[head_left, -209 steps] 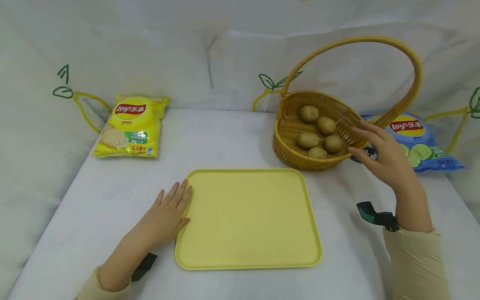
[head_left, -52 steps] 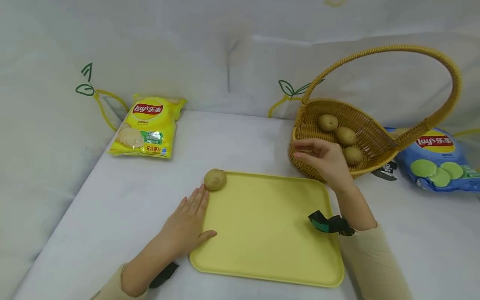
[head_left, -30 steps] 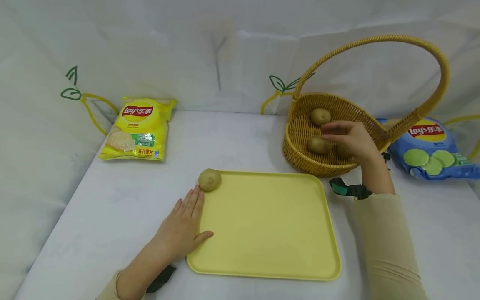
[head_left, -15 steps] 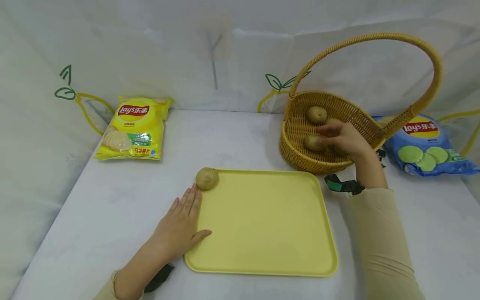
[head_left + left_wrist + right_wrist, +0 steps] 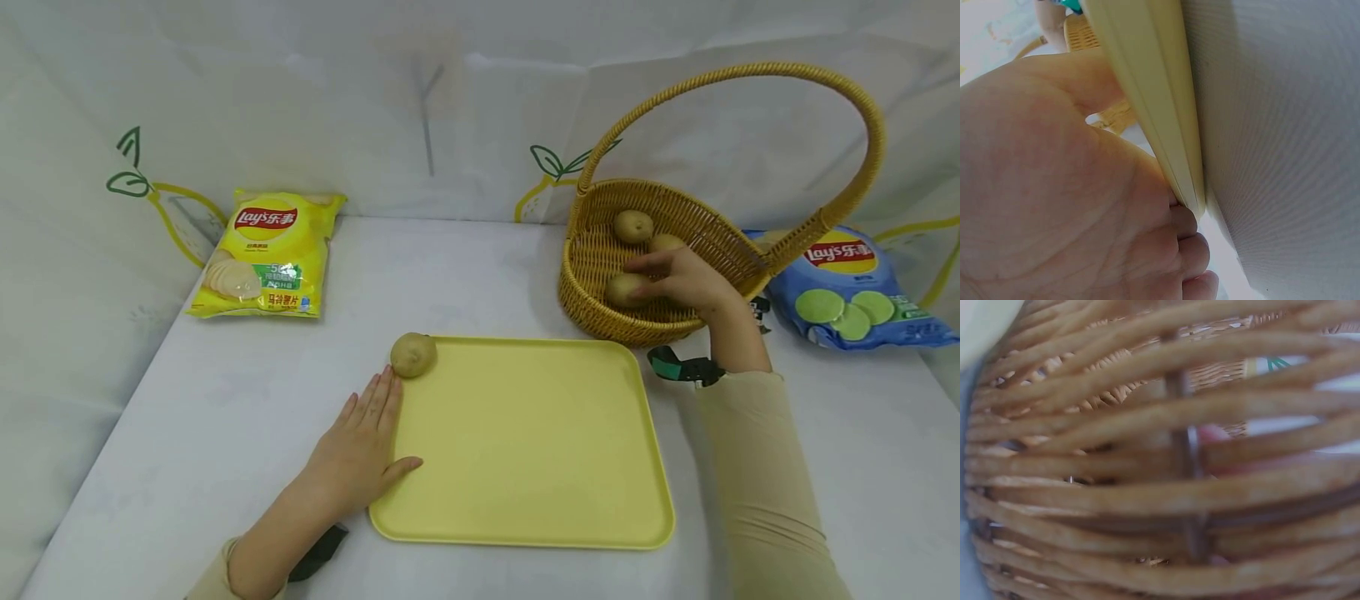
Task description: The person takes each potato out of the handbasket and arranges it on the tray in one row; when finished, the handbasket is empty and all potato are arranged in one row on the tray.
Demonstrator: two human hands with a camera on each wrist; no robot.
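In the head view, my left hand (image 5: 348, 458) lies along the left edge of a yellow tray (image 5: 525, 442), fingers straight and thumb over the rim. A potato (image 5: 413, 356) sits at the tray's far left corner, just beyond those fingertips. My right hand (image 5: 690, 283) reaches into a wicker basket (image 5: 588, 308). Its thumb and fingers pinch a potato (image 5: 626, 290) low in the basket. Two other potatoes show there, one at the back (image 5: 633, 226) and one partly behind the fingers (image 5: 665, 242). The right wrist view is mostly filled by basket weave (image 5: 1147, 494), hiding the grip.
A yellow chip bag (image 5: 262, 254) lies at the back left, a blue chip bag (image 5: 855, 287) right of the basket. The basket's tall handle (image 5: 870, 125) arches above it. A printed white cloth (image 5: 337, 108) rises behind the white table (image 5: 240, 400).
Since the oldest frame, one potato has gone from basket to tray corner. My right hand then moved back into the basket and closed on another potato. The left hand stays at the tray edge.
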